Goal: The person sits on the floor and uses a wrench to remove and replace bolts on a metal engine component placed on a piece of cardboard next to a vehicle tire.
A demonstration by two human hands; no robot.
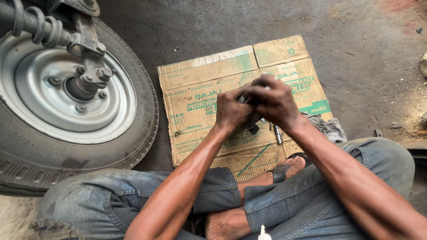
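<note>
My left hand (232,110) and my right hand (273,101) are clasped together over a flattened cardboard sheet (195,89) on the ground. Between them they grip a small metal part (253,129), mostly hidden by the fingers; a dark end sticks out below the hands. A thin metal tool or bolt (278,133) lies on the cardboard just under my right wrist. I sit cross-legged in blue jeans (307,195), with a sandalled foot (287,168) at the cardboard's near edge.
A vehicle wheel (66,102) with a grey steel rim, hub and coil spring stands at the left, close to my left knee. A grey rag (331,129) lies by the cardboard's right edge. Concrete floor surrounds everything.
</note>
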